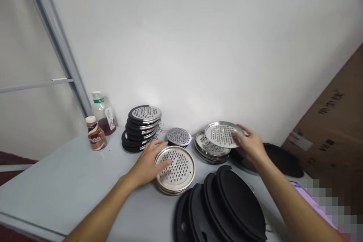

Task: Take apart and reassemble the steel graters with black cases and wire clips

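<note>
My right hand (249,143) grips the edge of a round metal grater plate (222,135), thumb on top. It is tilted just above a stack of similar grater plates (210,149) near the wall. My left hand (149,164) rests at the left side of a second stack of grater plates (176,170), fingers spread and thumb over the top plate. Behind that hand rises a pile of grater plates with black rims (144,126). Between the piles lies a small round grater disc (179,137).
Several black round lids (238,200) lean in a row at the front. Two bottles, one small and brown (96,136), one larger and clear (102,111), stand at the left by the wall. A black round piece (283,160) and a cardboard box (331,121) are at the right.
</note>
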The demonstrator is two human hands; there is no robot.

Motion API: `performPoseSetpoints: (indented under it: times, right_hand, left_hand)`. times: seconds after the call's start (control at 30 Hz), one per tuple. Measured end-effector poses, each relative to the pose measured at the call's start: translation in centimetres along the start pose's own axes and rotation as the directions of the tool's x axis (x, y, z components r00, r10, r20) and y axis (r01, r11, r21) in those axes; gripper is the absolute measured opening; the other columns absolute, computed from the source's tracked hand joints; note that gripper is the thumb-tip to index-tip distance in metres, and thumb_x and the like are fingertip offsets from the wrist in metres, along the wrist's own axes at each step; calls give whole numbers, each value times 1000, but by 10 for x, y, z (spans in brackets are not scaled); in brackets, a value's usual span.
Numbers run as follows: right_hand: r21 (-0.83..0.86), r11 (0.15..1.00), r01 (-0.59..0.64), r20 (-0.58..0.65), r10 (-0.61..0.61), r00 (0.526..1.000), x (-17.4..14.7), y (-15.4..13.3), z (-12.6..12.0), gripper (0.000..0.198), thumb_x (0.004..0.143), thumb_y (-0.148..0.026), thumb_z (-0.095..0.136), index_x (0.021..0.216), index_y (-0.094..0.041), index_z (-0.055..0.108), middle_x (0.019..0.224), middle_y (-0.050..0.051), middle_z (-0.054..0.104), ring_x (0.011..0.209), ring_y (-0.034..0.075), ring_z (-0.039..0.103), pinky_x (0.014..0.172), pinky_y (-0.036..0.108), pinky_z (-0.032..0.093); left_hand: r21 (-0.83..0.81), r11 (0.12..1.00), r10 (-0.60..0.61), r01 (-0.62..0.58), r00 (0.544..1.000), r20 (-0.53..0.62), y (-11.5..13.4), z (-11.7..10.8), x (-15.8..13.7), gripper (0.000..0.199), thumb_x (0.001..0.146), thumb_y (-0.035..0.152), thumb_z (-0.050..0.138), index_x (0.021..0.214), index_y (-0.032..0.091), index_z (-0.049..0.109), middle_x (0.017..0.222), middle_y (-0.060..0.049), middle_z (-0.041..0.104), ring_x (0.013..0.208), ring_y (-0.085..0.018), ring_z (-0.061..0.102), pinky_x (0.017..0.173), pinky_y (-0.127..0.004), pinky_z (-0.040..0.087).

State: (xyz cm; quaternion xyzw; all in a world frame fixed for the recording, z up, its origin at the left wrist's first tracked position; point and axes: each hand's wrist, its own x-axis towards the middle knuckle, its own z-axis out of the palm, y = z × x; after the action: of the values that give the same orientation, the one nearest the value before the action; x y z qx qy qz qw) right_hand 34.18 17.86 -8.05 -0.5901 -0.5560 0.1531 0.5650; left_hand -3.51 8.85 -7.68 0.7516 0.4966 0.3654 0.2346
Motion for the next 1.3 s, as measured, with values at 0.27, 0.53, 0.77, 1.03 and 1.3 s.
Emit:
performPoseSetpoints:
  times: [0.27, 0.53, 0.77, 1.03, 1.3]
  right_hand:
    - [-354, 934, 45, 118, -3, 993, -8, -3, 9, 52, 72, -35, 70, 118, -10, 68, 95, 17, 69, 94, 33, 64, 88, 49, 46]
    - [-421, 885, 199, 108, -169, 980, -54, -12, -28, 43, 82, -41, 62, 118, -18, 65, 97, 7, 71, 79, 22, 66, 78, 35, 50]
    - [-315, 939, 141, 97, -116, 988, -69, -2, -34, 42, 82, -46, 58, 113, -19, 68, 93, 6, 73, 81, 22, 67, 76, 34, 51]
    - [-271, 957, 108, 100, -83, 992, -69, -4, -34, 39, 81, -46, 59, 107, -19, 71, 90, 6, 74, 81, 23, 69, 78, 35, 51]
    - [-225, 970, 93, 113, -69, 991, -69, -2, -31, 39, 81, -45, 60, 108, -19, 70, 92, 6, 74, 82, 23, 69, 79, 36, 52]
  left_hand:
    - [342, 916, 93, -209, 941, 325, 23, 10, -6, 73, 76, 56, 70, 141, 31, 48, 151, -12, 40, 142, -37, 27, 114, -62, 18]
    - [282, 926, 157, -252, 935, 319, 30, 2, 6, 83, 64, 43, 83, 139, 34, 48, 132, -8, 51, 124, -33, 44, 106, -49, 37]
    - [331, 901, 163, -280, 926, 340, 30, 12, 2, 69, 74, 40, 77, 138, 32, 50, 145, -7, 44, 133, -32, 36, 112, -50, 30]
    - [326, 908, 161, -263, 938, 307, 28, 15, 2, 55, 70, 39, 80, 121, 28, 61, 133, -7, 51, 125, -30, 44, 107, -46, 38]
    - [419, 835, 313, -358, 933, 175, 26, 14, 0, 61, 73, 34, 79, 128, 29, 54, 132, -8, 48, 125, -32, 39, 115, -58, 22]
